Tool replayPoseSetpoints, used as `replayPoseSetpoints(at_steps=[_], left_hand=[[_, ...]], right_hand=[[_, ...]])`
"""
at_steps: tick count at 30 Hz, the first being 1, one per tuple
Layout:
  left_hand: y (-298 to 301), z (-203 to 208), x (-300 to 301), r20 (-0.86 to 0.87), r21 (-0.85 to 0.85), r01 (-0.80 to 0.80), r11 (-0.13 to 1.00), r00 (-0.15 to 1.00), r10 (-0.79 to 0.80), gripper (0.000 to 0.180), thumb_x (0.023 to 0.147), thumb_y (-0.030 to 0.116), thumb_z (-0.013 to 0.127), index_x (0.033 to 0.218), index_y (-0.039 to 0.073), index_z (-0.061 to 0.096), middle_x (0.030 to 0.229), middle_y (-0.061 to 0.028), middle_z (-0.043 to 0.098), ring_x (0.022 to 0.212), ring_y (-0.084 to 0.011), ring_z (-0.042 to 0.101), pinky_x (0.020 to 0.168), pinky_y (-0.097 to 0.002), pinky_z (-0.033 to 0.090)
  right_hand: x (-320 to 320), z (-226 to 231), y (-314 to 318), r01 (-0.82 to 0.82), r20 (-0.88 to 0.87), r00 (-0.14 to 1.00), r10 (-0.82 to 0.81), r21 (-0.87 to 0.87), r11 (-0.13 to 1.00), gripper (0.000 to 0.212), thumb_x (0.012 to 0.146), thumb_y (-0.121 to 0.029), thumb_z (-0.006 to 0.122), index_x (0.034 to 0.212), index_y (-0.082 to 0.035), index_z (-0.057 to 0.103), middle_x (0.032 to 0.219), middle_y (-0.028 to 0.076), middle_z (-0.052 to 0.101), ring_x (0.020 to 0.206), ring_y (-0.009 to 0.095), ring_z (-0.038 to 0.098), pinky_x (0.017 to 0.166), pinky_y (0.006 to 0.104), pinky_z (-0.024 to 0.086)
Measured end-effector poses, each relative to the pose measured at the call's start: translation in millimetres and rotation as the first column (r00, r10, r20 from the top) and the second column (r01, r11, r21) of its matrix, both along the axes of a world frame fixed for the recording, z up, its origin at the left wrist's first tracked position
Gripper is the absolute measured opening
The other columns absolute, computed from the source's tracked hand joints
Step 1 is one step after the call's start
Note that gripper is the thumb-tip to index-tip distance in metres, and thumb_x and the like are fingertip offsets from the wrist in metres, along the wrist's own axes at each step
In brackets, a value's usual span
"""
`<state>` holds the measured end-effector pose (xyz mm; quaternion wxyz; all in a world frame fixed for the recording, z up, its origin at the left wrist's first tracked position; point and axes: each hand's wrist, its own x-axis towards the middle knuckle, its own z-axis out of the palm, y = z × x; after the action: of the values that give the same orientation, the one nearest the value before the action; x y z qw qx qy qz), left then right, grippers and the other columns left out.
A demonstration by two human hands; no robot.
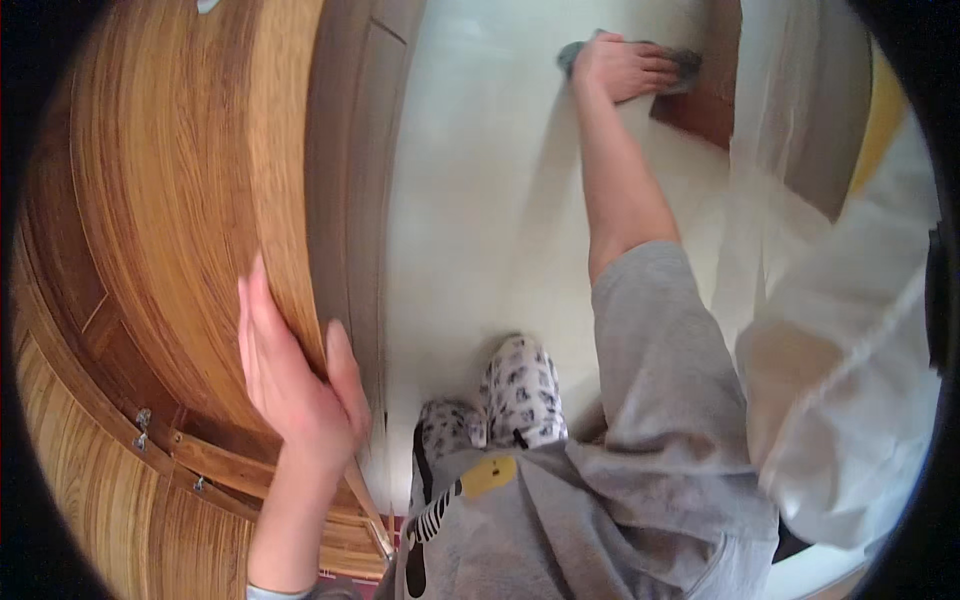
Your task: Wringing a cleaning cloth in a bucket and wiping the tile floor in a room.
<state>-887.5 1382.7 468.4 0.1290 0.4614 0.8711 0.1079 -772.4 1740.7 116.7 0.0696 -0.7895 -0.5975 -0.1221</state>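
My left hand [305, 385] grips the thick rounded edge of a brown wooden panel [190, 190] on the left. Its fingers lie straight along the panel's face, and the thumb is on the other side of the edge. Far ahead, my right arm stretches out over the pale, smooth floor [480, 190]. There my right hand [622, 70] presses down on a dark grey-green cloth [684, 70], which shows past both sides of the hand. Most of the cloth is hidden under the palm and fingers.
Beside the cloth stands a reddish-brown wooden base [700, 115]. Sheer whitish fabric [765, 120] hangs at the right, near a large pale cloth-like bulk [850, 400]. Metal hinges [143, 430] sit on the woodwork at lower left. My legs in patterned trousers [520, 390] are below.
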Motion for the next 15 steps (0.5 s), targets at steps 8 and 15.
replayPoseSetpoints(at_steps=[8, 15], left_hand=[[4.8, -10.9, 2.6, -0.131, 0.101, 0.036, 0.994, 0.991, -0.023, 0.054, 0.101, 0.015, 0.056, 0.149, -0.003, 0.037, 0.143, -0.0235, 0.052, 0.126, -0.0378, 0.055, 0.105, -0.0407, 0.043], [3.1, -11.2, 7.8, -0.193, 0.031, 0.046, 0.998, 0.98, -0.04, 0.053, 0.104, 0.019, 0.053, 0.149, -0.002, 0.037, 0.144, -0.0227, 0.052, 0.126, -0.0357, 0.056, 0.106, -0.0389, 0.043]], right_hand=[[156.3, 38.6, -162.7, -0.722, -0.234, 0.688, 0.687, -0.119, 0.682, 0.072, 0.089, -0.032, 0.053, 0.147, 0.007, 0.036, 0.154, 0.033, 0.033, 0.144, 0.05, 0.026, 0.121, 0.0532, 0.022], [259.1, -14.2, -96.8, -0.648, -0.177, 0.76, 0.625, -0.13, 0.751, 0.068, 0.089, -0.033, 0.051, 0.146, 0.002, 0.041, 0.15, 0.031, 0.039, 0.142, 0.043, 0.036, 0.116, 0.0516, 0.032]])
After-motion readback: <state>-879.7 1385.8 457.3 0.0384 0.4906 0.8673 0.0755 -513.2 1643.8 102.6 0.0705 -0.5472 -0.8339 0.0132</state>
